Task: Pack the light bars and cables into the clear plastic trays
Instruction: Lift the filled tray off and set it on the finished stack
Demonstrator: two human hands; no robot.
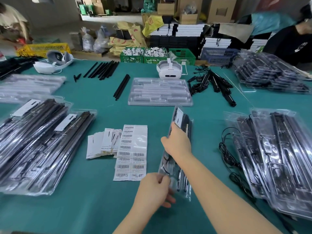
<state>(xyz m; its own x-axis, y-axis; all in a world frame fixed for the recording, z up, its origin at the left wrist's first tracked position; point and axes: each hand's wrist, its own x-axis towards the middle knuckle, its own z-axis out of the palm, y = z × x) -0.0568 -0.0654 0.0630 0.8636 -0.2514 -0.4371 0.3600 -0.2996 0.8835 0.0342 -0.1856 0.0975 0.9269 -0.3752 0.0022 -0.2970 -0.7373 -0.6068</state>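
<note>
Clear plastic tray (181,125) held on edge over the desk (101,208).
Left hand (156,190) grips its 6 o'clock end; right hand (177,142) clasps its middle.

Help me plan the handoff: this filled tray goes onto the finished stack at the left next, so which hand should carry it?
Probably left. The left hand grips the filled tray's near end, nearer the finished stack; the right hand would cross over.
</note>
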